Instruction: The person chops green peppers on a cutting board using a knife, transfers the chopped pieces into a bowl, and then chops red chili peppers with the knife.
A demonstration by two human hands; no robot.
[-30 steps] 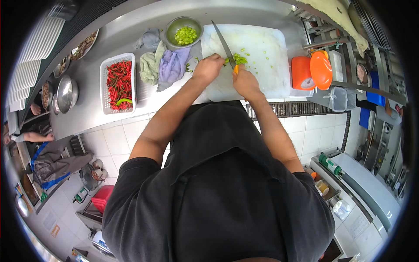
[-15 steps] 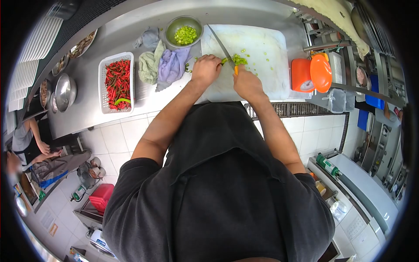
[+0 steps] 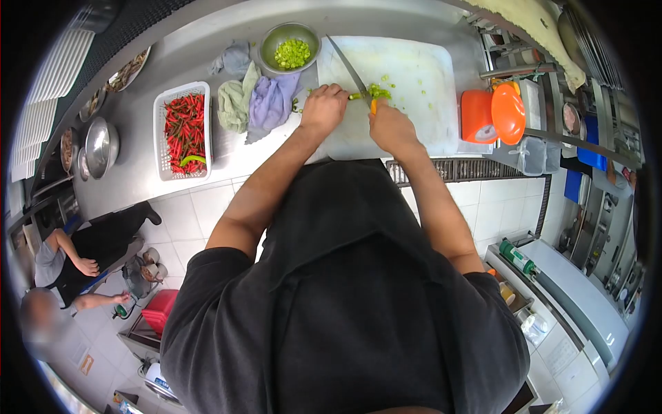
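Note:
My right hand point(image 3: 392, 126) is wrapped round the orange handle of a long knife point(image 3: 347, 65), whose blade points up and to the left over the white cutting board point(image 3: 414, 62). My left hand point(image 3: 324, 108) has its fingers bent together at the board's left edge, on the end of a green chili point(image 3: 355, 96) that reaches toward the blade. Chopped green pieces point(image 3: 380, 91) lie right of the knife, with a few more scattered on the board. A metal bowl point(image 3: 267, 55) behind the board's left corner holds chopped green pieces point(image 3: 292, 53).
Left of the board lie crumpled cloths point(image 3: 272, 101) and a white basket point(image 3: 161, 131) of red chilies. Metal bowls point(image 3: 102, 147) stand farther left. An orange scale point(image 3: 477, 117) is right of the board. At the lower left is another person point(image 3: 61, 265) in a dark apron.
The other person at the left has come farther into view. My left hand has shifted slightly left, and the knife tip has moved a little left. More green chili shows between hand and blade.

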